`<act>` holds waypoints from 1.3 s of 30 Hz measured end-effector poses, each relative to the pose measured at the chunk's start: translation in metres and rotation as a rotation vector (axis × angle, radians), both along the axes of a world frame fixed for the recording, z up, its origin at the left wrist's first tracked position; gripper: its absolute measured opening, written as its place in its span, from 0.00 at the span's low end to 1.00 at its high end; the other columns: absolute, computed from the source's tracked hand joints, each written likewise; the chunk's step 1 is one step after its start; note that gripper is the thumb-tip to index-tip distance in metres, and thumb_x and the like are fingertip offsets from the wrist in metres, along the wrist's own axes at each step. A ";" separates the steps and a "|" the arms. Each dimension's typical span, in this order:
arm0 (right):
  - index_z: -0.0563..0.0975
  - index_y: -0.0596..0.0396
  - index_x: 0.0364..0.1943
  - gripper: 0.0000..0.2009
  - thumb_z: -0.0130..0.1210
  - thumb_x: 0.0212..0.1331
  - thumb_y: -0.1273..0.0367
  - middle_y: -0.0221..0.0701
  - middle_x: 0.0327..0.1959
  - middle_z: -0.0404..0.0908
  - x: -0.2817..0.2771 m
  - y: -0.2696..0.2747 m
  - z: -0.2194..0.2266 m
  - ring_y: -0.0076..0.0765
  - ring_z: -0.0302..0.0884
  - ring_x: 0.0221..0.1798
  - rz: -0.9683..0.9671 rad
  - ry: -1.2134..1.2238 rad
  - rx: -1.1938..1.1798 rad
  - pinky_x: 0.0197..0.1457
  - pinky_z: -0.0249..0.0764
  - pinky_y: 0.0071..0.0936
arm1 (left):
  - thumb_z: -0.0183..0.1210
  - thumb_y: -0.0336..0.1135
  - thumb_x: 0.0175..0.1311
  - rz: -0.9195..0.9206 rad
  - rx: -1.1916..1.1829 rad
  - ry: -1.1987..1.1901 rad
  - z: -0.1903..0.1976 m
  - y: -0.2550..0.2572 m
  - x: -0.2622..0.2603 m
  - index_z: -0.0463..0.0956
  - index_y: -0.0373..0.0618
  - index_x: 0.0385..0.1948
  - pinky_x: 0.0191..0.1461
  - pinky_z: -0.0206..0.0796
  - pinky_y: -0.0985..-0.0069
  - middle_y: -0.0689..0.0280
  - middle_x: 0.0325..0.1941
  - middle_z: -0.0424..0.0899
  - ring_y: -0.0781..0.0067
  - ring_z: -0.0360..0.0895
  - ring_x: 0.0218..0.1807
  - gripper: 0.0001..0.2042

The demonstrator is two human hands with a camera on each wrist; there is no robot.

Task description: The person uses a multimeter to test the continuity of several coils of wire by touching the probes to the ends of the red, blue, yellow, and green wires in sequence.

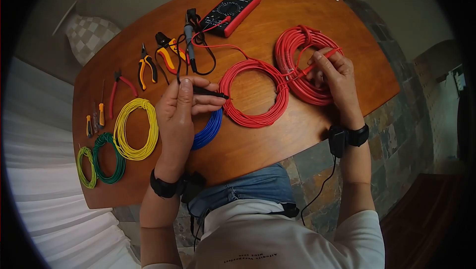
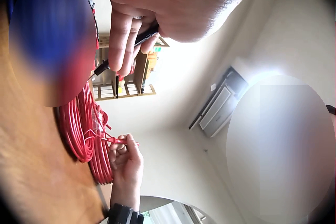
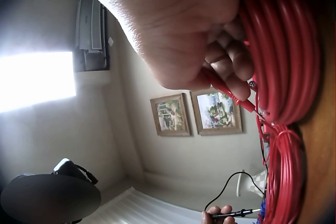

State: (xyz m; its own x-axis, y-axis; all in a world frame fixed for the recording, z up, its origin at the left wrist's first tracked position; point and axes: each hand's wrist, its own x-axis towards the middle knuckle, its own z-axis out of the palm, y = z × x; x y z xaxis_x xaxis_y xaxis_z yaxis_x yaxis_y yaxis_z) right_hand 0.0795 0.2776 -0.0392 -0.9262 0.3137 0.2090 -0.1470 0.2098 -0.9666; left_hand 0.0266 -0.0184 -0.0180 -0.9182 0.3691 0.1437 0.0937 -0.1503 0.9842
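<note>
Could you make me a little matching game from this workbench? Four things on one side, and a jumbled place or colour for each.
Things:
1. Black probe
2. Multimeter
3. Dark green coil
4. Red probe

Clues:
A. Between the yellow-green coil and the yellow coil
B. Held in the right hand
C. Black face, red edges
D. Held in the left hand

Pairs: 1-D, 2-C, 3-A, 4-B

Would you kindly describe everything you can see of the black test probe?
The black test probe is slim and pen-shaped, apparently plastic, with a thicker collar near its thin, metallic-looking tip and a flexible black cable leaving its rear. The left hand pinches it, tilted tip-down toward the thinner red wire coil; whether the tip touches wire is unclear.
</note>
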 end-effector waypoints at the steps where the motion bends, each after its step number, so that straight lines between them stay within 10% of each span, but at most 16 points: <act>1: 0.76 0.57 0.29 0.11 0.49 0.65 0.65 0.28 0.16 0.75 0.000 0.000 0.000 0.16 0.69 0.16 0.002 -0.002 0.001 0.20 0.57 0.12 | 0.37 0.39 0.74 0.001 -0.003 -0.003 0.000 0.000 0.000 0.70 0.33 0.40 0.38 0.77 0.78 0.54 0.38 0.79 0.67 0.82 0.35 0.17; 39: 0.76 0.57 0.31 0.11 0.48 0.66 0.65 0.30 0.18 0.78 -0.001 0.000 -0.003 0.16 0.65 0.15 -0.045 0.055 -0.051 0.19 0.56 0.11 | 0.38 0.39 0.74 -0.005 -0.018 -0.034 0.000 -0.002 -0.002 0.70 0.34 0.40 0.37 0.76 0.78 0.53 0.38 0.79 0.67 0.83 0.34 0.16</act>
